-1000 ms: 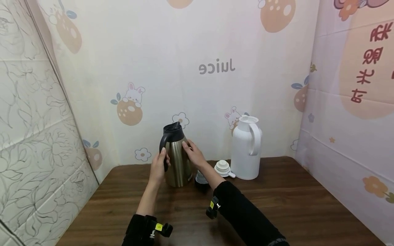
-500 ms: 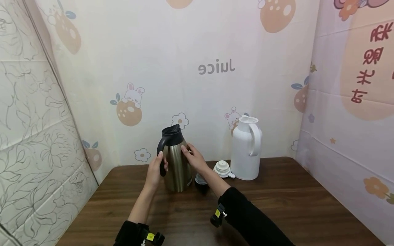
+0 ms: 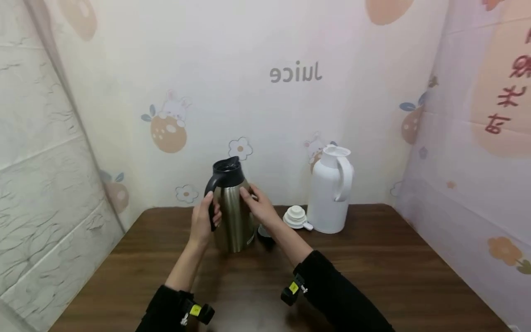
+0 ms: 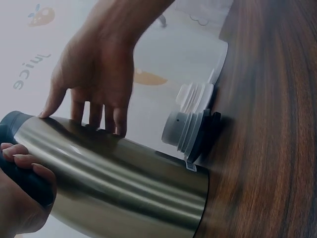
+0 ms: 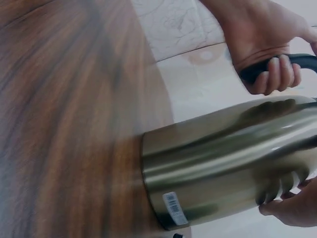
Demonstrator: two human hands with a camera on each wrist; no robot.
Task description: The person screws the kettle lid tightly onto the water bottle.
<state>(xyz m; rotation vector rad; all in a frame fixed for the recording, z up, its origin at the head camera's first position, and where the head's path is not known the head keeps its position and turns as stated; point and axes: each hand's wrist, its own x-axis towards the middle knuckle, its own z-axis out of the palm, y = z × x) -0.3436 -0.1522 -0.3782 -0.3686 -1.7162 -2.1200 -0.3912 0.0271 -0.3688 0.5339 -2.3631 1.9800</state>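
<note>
A gold-brown metal vacuum jug (image 3: 233,216) with a black collar and handle stands upright near the table's middle, its mouth uncovered. My left hand (image 3: 202,219) grips the black handle, fingers curled round it, as the right wrist view also shows. My right hand (image 4: 101,74) lies against the other side of the jug's body, fingers nearly straight and spread, tips touching the metal. Beside the jug's base is a grey and black stopper (image 4: 185,131), partly hidden in the head view by my right forearm. The jug's bottom appears to meet the table; any small gap cannot be made out.
To the right, a white jug (image 3: 327,196) stands at the back of the wooden table (image 3: 373,276), its handle facing right and forward. A white stopper (image 3: 295,216) lies next to it. Printed cloth hangs behind and on both sides.
The metal jug has shifted slightly left and closer to me, with both hands staying on it. The head view has tilted down a little. The white jug and both stoppers keep their places.
</note>
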